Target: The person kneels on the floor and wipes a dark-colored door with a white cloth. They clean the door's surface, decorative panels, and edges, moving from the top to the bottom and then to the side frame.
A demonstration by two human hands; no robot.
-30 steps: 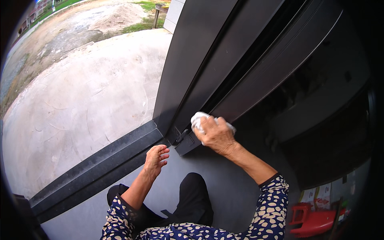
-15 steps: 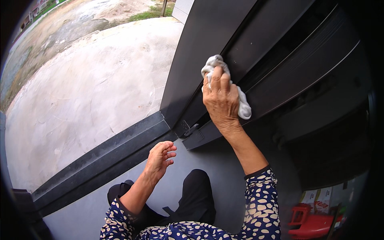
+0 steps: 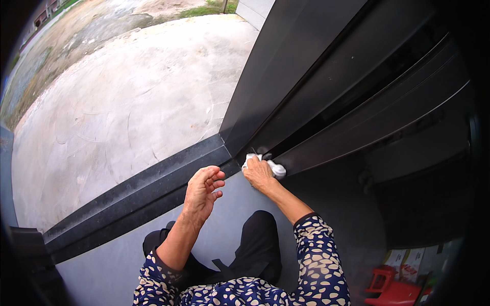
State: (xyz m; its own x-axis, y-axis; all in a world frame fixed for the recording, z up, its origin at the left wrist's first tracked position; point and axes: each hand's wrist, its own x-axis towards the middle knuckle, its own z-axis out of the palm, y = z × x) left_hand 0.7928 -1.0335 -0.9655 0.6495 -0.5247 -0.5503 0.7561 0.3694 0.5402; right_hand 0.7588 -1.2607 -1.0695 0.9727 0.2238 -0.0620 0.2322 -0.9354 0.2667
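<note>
Down low, white cloth (image 3: 270, 166) under right hand (image 3: 259, 174), against door frame (image 3: 306, 158).

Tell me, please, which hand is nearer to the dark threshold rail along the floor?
Left. The left hand hovers open just inside the threshold rail, while the right hand presses a white cloth into the door frame corner farther right.

— Where is the right hand (image 3: 259, 173)?
— Down at the foot of the dark door frame (image 3: 286, 66), pressing a white cloth (image 3: 274, 168) into the corner where the frame meets the bottom track (image 3: 138, 191).
— And the left hand (image 3: 201, 193)?
— Just beside it, over the grey floor (image 3: 102, 270), fingers (image 3: 217, 176) loosely curled, holding nothing.
— Anything else?
— Pale concrete ground (image 3: 127, 102) outside, and a red stool (image 3: 390, 288) at lower right.
</note>
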